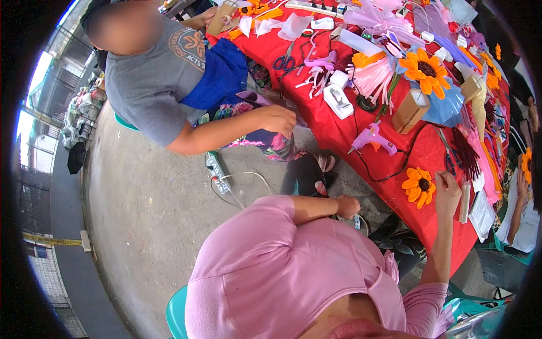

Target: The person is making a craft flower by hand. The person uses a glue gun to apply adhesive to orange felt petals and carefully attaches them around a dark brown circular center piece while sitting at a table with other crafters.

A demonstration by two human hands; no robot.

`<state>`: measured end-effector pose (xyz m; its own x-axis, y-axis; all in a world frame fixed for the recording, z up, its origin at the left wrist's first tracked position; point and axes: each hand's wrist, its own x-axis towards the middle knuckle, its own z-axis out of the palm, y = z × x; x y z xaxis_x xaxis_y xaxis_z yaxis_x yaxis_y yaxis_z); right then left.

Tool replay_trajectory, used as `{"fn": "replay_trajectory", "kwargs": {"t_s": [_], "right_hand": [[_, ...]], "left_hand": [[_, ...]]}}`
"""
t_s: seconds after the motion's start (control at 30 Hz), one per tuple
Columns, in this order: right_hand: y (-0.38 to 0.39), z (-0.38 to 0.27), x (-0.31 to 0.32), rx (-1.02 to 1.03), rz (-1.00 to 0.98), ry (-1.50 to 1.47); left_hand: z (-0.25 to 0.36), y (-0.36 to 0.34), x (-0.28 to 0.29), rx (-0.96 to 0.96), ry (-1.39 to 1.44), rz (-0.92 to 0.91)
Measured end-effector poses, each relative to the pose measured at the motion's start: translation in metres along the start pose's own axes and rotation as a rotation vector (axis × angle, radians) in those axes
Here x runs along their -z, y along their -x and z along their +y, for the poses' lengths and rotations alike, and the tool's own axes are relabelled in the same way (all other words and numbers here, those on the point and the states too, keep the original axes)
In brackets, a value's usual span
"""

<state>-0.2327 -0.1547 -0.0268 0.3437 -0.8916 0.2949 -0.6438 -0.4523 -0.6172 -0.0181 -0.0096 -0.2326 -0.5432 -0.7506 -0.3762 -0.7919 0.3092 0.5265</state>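
Observation:
My right hand (448,191) is over the near part of the red-covered table (389,186), with its fingertips pinched together. Whatever may be between them is too small to make out. Just left of those fingers lies an orange sunflower made of fuzzy petals with a dark centre (419,186). My left hand (348,207) hangs in front of my body below the table edge, its fingers curled closed; I cannot see what they hold, if anything. Beyond the flower rests a pink glue gun (374,139) with a black cord. Scissors (450,161) lie beyond my right hand.
A cardboard box (410,111), a white dispenser (338,101) and a larger sunflower (426,72) crowd the table. Dark scissors (283,61) lie at the far left. Another person (158,79) sits to the left. A power strip (217,172) with cables is on the floor.

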Motion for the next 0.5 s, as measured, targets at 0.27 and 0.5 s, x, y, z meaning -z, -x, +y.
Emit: {"fn": "replay_trajectory", "kwargs": {"t_s": [0.27, 0.5], "right_hand": [[-0.0005, 0.0001, -0.0008, 0.008, 0.009, -0.022], [-0.001, 0.0007, -0.0012, 0.018, 0.017, -0.009]], "left_hand": [[-0.0019, -0.0002, -0.002, -0.029, -0.029, 0.043], [0.0033, 0.0029, 0.004, 0.054, -0.012, -0.031]]}}
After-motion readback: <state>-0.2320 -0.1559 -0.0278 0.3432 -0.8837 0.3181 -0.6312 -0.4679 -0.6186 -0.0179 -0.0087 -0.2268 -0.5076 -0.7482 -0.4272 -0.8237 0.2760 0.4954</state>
